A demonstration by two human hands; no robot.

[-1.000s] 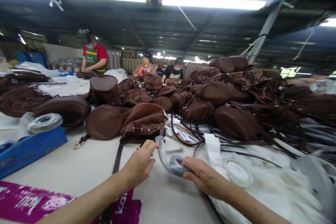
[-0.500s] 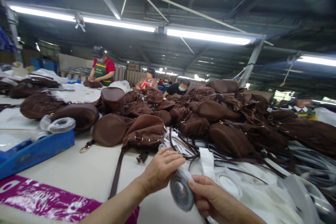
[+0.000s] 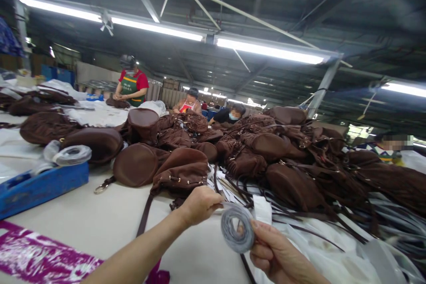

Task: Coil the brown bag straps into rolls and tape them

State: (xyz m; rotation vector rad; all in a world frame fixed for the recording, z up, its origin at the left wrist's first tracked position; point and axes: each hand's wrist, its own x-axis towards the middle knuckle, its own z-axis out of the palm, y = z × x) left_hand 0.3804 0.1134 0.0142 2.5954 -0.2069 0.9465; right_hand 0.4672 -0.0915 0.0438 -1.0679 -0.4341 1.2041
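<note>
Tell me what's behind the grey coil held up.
Through the open centre of the grey coil: pale tabletop and what looks like a fingertip of the right hand. Whatever sits behind the wound layers is covered.

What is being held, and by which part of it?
A grey coil: the right hand holds its right outer edge; the left hand appears to pinch its loose end, upper left.

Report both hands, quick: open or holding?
Left hand: closed, pinching the outer end of the grey coil.
Right hand: closed, gripping the grey coil by its side.
</note>
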